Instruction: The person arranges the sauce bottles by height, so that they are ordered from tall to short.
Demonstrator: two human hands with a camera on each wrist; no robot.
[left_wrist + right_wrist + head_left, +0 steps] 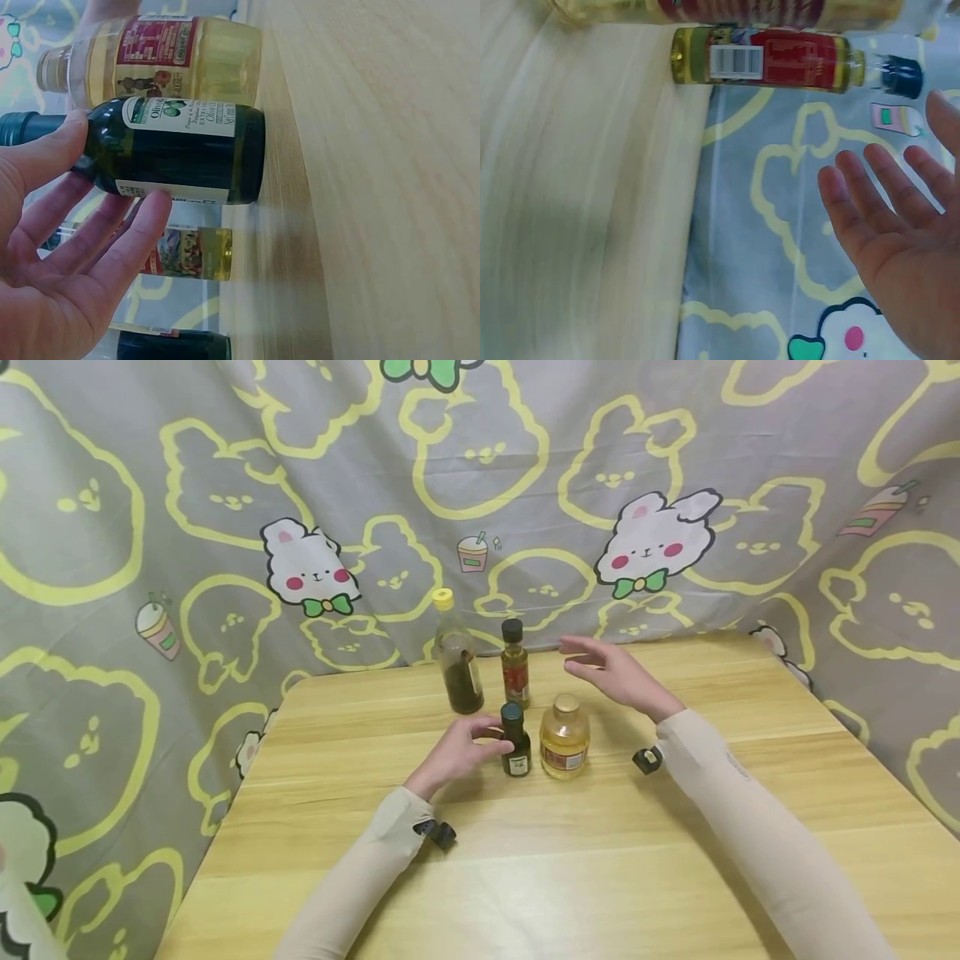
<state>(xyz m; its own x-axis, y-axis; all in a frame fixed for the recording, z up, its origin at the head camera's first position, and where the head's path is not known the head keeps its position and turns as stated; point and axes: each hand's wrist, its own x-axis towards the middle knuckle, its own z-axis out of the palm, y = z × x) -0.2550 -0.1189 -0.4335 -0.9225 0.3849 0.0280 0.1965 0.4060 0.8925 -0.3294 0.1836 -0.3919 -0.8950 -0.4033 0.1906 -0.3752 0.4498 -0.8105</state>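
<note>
A small dark green olive oil bottle (pixel 516 752) stands upright on the table. My left hand (pixel 459 750) holds it from the left, thumb across the near side of its shoulder. In the left wrist view, the fingers (pixel 112 262) reach round the far side of the bottle, partly hidden. To its right stands a squat bottle of yellow oil (pixel 564 745). My right hand (pixel 611 675) hovers beyond that bottle, touching nothing, its fingers extended and spread. Nearest to it is a slim red-labelled oil bottle (pixel 780 60).
A taller bottle of dark liquid with a yellow cap (pixel 460 668) stands at the back left. The wooden table (pixel 555 877) ends at a grey patterned curtain (pixel 480 468). Each wrist carries a small black camera (pixel 648 760).
</note>
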